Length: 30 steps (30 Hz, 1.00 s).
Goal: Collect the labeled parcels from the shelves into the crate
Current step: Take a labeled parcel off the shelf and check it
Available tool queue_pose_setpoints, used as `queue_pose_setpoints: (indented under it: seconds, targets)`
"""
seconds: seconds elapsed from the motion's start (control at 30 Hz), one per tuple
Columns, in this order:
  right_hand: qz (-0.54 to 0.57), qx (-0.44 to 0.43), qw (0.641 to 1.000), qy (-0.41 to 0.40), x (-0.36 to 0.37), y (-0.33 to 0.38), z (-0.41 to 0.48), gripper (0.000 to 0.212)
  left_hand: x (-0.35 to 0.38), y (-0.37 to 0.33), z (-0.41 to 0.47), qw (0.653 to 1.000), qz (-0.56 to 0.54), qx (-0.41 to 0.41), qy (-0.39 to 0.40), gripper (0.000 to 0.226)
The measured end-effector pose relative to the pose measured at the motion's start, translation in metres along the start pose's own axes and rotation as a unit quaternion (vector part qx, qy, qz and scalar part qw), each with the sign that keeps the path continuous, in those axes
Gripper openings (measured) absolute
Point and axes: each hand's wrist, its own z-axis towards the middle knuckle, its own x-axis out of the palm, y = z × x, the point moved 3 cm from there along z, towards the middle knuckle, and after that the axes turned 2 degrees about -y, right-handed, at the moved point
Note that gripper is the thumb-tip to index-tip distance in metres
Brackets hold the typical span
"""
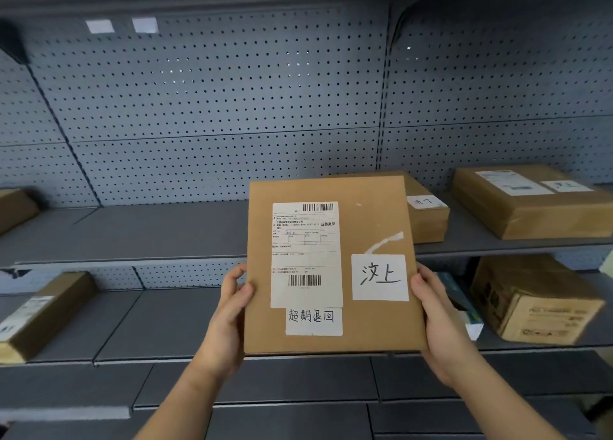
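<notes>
Hands, left hand (232, 302) and right hand (434, 310), grip a flat labelled cardboard parcel (331, 267) by its side edges, fingers curled behind, upright before grey shelves (132, 234), seemingly so its labels can be read.

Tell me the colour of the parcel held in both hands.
Plain brown cardboard with white labels; the parcel shows in the head view.

Left hand (232, 302) and right hand (436, 310) grip a labeled parcel (331, 263) before shelves (166, 234).
</notes>
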Motion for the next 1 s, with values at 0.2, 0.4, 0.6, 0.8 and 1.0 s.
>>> queue_pose_setpoints:
  seconds: [0.2,0.4,0.6,0.8,1.0]
  targets:
    - [0.003,-0.01,0.992,0.129,0.065,0.014,0.024,0.05,-0.041,-0.037,-0.024,0.993,0.007,0.066,-0.102,0.053]
    - [0.017,0.02,0.961,0.277,0.179,0.001,0.02,0.036,-0.106,-0.08,-0.095,0.96,0.025,0.134,-0.246,0.05]
    - [0.021,0.057,0.908,0.414,0.31,-0.035,-0.024,0.062,-0.184,-0.114,-0.191,0.902,0.034,0.182,-0.39,0.05]
    - [0.006,0.079,0.844,0.531,0.455,-0.076,-0.091,0.053,-0.274,-0.15,-0.275,0.839,0.032,0.228,-0.494,0.051]
    - [0.021,0.106,0.801,0.589,0.586,-0.105,-0.151,0.056,-0.365,-0.191,-0.33,0.805,0.033,0.24,-0.542,0.053]
